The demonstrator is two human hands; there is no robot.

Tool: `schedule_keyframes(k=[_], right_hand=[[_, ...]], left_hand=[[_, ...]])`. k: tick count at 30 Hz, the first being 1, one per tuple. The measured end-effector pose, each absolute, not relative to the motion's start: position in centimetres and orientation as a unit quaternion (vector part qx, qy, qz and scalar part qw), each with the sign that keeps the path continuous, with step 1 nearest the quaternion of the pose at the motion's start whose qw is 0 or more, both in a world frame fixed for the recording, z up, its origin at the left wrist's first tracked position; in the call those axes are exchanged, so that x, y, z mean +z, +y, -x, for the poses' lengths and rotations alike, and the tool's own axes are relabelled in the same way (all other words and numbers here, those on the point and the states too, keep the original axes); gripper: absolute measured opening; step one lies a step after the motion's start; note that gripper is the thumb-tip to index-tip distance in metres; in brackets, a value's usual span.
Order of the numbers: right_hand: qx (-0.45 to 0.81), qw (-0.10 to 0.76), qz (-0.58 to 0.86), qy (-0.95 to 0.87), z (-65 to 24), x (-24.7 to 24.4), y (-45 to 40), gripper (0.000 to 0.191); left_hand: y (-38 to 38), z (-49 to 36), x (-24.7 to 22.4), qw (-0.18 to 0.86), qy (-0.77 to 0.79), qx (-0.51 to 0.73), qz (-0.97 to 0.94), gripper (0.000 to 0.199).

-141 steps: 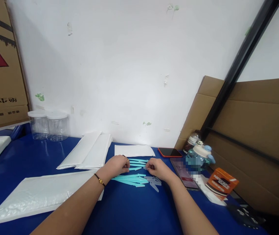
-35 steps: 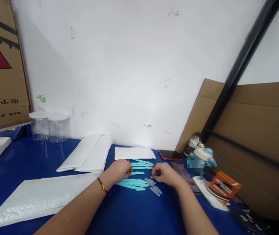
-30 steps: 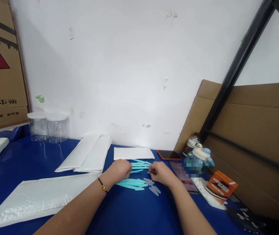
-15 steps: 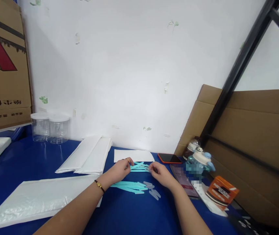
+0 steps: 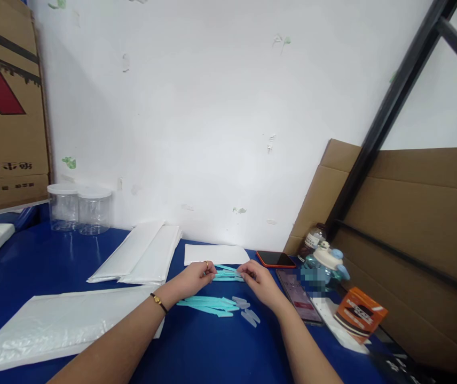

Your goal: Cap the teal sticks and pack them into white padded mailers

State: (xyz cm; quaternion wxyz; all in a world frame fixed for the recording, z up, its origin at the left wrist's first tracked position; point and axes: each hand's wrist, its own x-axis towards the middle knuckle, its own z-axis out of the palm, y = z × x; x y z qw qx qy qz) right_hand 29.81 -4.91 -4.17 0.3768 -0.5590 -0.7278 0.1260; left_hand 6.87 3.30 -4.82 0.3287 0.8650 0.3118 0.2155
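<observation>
On the blue table [image 5: 212, 352] beneath a white wall [image 5: 196, 106], both hands [image 5: 194, 277] pinch teal strips [image 5: 228, 275].

We're at a packing station: bubble mailers [image 5: 64, 325] on a blue table [image 5: 208, 352], cardboard boxes [image 5: 6, 106] around.

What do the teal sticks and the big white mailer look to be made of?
Teal sticks: likely moulded plastic, matte and of one even colour, thin and flat; both hands, left hand and right hand, pinch some. White mailer: probably glossy plastic film, perhaps bubble-padded, going by its sheen and dimpled surface.
</observation>
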Motion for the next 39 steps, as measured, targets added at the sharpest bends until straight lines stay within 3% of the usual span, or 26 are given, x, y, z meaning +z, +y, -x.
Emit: schedule_keyframes(k=[8,15,20,26,39], right_hand=[[0.141,0.358,0.543,-0.746,-28.1,-3.9,-5.1,0.017],[0.123,0.323,0.599,-0.722,-29.3,-5.1,-4.1,0.017],[0.098,0.314,0.624,-0.709,-30.2,-4.6,-4.7,0.012],[0.236,0.229,0.595,-0.734,-30.0,-4.7,-5.8,0.007],[0.253,0.264,0.614,-0.699,-29.1,-4.9,-5.2,0.005]], left_hand=[[2.9,-7.2,-4.9,0.298,0.317,0.196,-0.879,0.023],[2.1,-7.1,-3.9,0.173,0.327,0.229,-0.900,0.030],[2.2,-6.1,-4.0,0.184,0.326,0.134,-0.918,0.025],[2.0,-6.2,-3.7,0.168,0.343,0.110,-0.917,0.010],[2.1,-6.8,-4.1,0.160,0.342,0.130,-0.917,0.007]])
